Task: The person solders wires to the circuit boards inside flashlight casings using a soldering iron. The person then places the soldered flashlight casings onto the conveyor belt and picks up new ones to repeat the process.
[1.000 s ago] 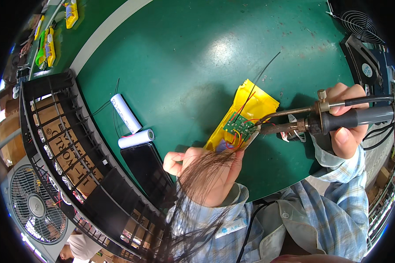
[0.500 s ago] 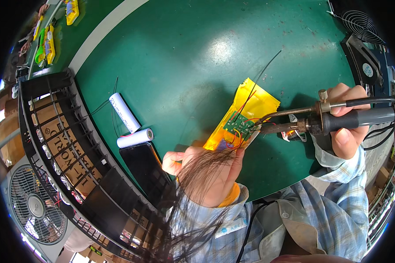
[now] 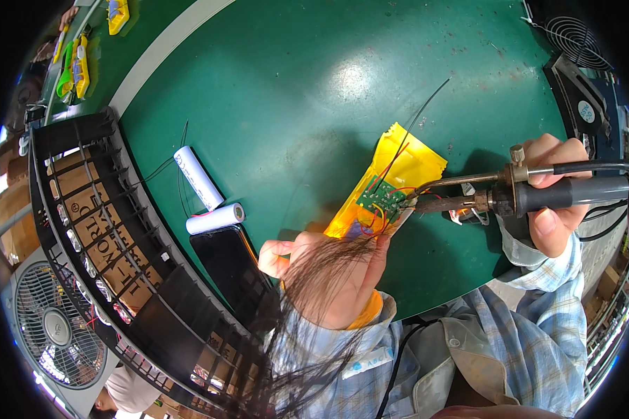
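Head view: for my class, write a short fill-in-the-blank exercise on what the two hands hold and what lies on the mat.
1. The right hand grips a soldering ____.
2. The left hand steadies a yellow pack bearing a small ____ circuit board.
3. Two ____ cylindrical cells lie on the green mat to its left.

Missing words: iron; green; white

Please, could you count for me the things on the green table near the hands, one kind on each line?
White cylindrical battery cells: 2
Yellow wrapped pack with green circuit board: 1
Soldering iron: 1
Black phone: 1
Total: 5
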A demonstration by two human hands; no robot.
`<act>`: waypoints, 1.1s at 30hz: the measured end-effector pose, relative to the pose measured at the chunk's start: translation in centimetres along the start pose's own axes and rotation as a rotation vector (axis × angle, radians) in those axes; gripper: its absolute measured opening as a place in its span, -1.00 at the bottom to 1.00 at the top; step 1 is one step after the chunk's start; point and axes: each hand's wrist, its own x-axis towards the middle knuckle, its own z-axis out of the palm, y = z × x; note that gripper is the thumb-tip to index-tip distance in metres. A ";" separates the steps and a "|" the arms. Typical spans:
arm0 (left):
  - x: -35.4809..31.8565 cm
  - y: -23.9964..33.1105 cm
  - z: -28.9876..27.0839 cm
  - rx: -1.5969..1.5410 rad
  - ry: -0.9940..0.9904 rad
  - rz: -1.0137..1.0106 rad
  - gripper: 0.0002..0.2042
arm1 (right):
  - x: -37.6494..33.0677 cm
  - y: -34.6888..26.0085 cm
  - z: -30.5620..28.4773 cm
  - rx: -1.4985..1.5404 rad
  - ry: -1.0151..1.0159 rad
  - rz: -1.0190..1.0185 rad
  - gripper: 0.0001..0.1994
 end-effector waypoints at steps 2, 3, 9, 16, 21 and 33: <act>0.2 -0.1 0.5 0.060 -0.009 -0.054 -0.81 | 0.0 -0.1 0.0 -0.002 0.002 0.003 -0.71; 0.2 -0.3 0.7 0.120 -0.019 -0.107 -0.65 | 0.0 -0.1 0.0 -0.004 0.005 0.005 -0.71; -1.0 -1.0 0.6 0.076 0.006 -0.051 -0.85 | 0.1 0.1 0.0 -0.008 0.005 -0.030 -0.71; -0.8 -0.6 0.3 0.088 -0.033 -0.053 -0.86 | -0.2 0.0 -0.1 0.014 0.008 -0.002 -0.71; 0.6 0.5 -0.2 0.004 0.034 0.089 -0.84 | -0.2 0.1 -0.2 0.025 -0.005 -0.014 -0.71; -1.4 -1.3 0.8 0.086 0.010 -0.087 -0.83 | -0.1 0.2 0.0 0.042 0.022 -0.006 -0.71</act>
